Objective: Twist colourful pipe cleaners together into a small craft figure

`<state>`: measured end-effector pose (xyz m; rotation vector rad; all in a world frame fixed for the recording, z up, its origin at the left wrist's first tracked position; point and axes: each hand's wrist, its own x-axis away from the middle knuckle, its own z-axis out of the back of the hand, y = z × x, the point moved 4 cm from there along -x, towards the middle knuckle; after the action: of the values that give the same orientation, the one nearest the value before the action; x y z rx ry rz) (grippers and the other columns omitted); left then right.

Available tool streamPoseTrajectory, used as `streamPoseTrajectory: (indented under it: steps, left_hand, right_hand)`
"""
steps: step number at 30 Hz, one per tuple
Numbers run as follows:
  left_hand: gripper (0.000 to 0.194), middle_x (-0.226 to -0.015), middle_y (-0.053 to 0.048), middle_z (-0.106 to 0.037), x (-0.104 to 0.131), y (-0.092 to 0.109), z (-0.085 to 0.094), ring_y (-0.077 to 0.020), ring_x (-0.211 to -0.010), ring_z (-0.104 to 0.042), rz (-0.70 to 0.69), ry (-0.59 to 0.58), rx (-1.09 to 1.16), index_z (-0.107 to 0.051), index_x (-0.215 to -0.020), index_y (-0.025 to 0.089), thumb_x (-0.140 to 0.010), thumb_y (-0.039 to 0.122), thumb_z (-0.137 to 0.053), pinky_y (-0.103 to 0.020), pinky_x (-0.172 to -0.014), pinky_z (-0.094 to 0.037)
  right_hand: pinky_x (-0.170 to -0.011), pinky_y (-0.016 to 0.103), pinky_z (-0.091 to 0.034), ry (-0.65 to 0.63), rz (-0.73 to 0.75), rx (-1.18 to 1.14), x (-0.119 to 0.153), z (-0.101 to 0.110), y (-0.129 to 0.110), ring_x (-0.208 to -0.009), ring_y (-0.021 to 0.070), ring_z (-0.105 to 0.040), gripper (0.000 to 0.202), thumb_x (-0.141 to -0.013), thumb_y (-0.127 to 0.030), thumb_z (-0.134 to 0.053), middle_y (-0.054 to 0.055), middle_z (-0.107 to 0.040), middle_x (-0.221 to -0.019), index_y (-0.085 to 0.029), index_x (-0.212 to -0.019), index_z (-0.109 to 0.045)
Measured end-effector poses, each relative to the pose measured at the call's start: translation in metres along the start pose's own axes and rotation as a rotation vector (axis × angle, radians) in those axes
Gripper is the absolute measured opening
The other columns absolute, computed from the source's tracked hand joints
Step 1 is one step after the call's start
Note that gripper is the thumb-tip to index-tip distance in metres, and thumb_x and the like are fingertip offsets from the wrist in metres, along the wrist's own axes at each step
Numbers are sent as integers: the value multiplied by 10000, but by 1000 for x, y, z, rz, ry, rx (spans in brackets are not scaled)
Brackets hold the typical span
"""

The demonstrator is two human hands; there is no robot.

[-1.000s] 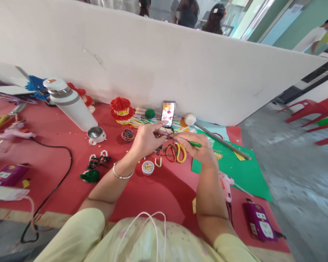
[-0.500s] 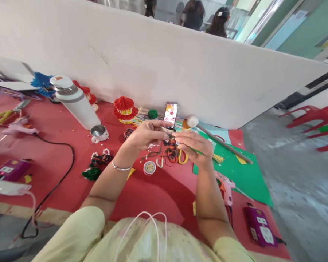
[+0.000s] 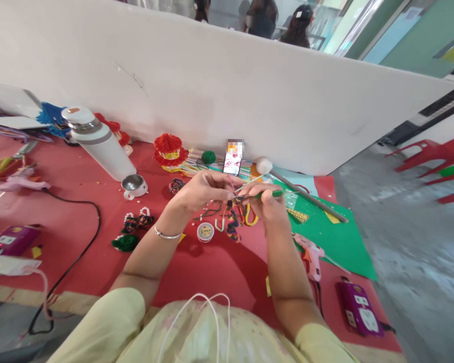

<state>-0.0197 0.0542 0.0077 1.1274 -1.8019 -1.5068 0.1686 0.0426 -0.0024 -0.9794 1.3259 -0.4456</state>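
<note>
My left hand (image 3: 206,190) is closed, pinching the top of a dark multicoloured crochet strip (image 3: 233,225) that dangles over the table. Yarn runs up by its fingers. My right hand (image 3: 268,202) grips a crochet hook (image 3: 277,193) with a green handle, its tip pointing left into the strip; the exact stitch is too small to see. Beneath the hands lie yellow-handled scissors (image 3: 251,216), mostly covered, and a small round tub (image 3: 205,232). A multicoloured yarn ball (image 3: 176,186) rests left of my left hand.
A phone (image 3: 233,157) leans against the white partition (image 3: 212,80). At left stand a white bottle (image 3: 98,146) and a metal cup (image 3: 134,186). A pink glue gun (image 3: 310,254), a green sheet (image 3: 336,242) and a purple box (image 3: 359,308) lie right. People sit beyond the partition.
My right hand has turned, so the hook's green handle now shows above it. The crochet strip hangs lower and more freely between the hands. The view has shifted slightly.
</note>
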Motion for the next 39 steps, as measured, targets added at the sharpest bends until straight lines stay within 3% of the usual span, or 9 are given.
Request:
streamPoseTrajectory:
  steps: [5,10,12,17,20,25,28,32,39]
  left_hand:
    - [474,-710,-12,-742,-6,-6,-4,-88,-560,-577,-138,234,55,-868,-1136,187,-666,227,-918,-224,-503,-419]
    - [514,-711,20,-723,-4,-7,-8,-95,-645,-622,-287,467,-92,-847,-1176,156,-662,133,-861,-226,-609,-504]
    - [479,-714,23,-724,-4,-10,-12,-79,-619,-606,-277,503,-15,-846,-1152,161,-674,144,-863,-209,-579,-482]
    - [382,-677,24,-672,-9,-21,-22,-44,-500,-500,-40,356,387,-859,-1010,178,-647,268,-939,-181,-414,-299]
    - [407,-794,2,-739,-7,-14,-21,-22,-490,-432,-67,328,374,-874,-1039,221,-640,237,-955,-190,-392,-239]
    - [388,-807,-8,-782,-6,-10,-19,-52,-532,-490,-149,385,350,-877,-977,236,-605,212,-984,-211,-442,-336]
    - [362,-715,13,-724,-8,-15,-20,-49,-519,-464,-67,354,412,-860,-953,212,-606,200,-961,-196,-428,-290]
    - [365,-673,33,-634,-10,-21,-23,-33,-498,-436,165,196,559,-836,-937,187,-581,169,-913,-165,-393,-184]
    - [491,-639,50,-595,-8,-15,-21,-41,-499,-425,87,195,479,-850,-1045,209,-573,219,-988,-196,-408,-198]
  right_hand:
    - [-872,432,-649,116,246,479,0,-10,-2,-998,231,-753,296,-974,-562,-720,53,-786,-1053,-363,-1156,-841]
    - [-897,433,-661,112,305,666,4,-11,-7,-1034,240,-786,231,-1026,-375,-689,58,-825,-1117,-349,-1219,-812]
    - [-922,450,-661,169,390,739,9,-13,-5,-1063,255,-790,276,-1015,-347,-706,64,-826,-1161,-358,-1278,-789]
    - [-940,490,-661,223,542,691,13,-16,-2,-1091,272,-791,337,-1005,-346,-720,57,-824,-1205,-398,-1336,-756]
    - [-916,495,-671,239,424,592,7,-13,-2,-1054,273,-794,252,-1023,-438,-680,60,-826,-1123,-372,-1237,-796]
    - [-845,446,-656,310,402,479,7,-15,-4,-987,242,-761,246,-1006,-493,-693,36,-781,-1060,-426,-1213,-807]
    - [-852,455,-648,332,444,519,10,-17,-4,-957,241,-752,264,-1006,-519,-680,35,-770,-1028,-445,-1226,-807]
    - [-844,446,-650,258,438,442,6,-12,-4,-953,240,-767,262,-984,-537,-706,20,-811,-1024,-442,-1201,-818]
    - [-914,491,-681,191,349,437,2,-6,0,-1030,262,-808,319,-983,-623,-661,38,-844,-1101,-391,-1142,-812]
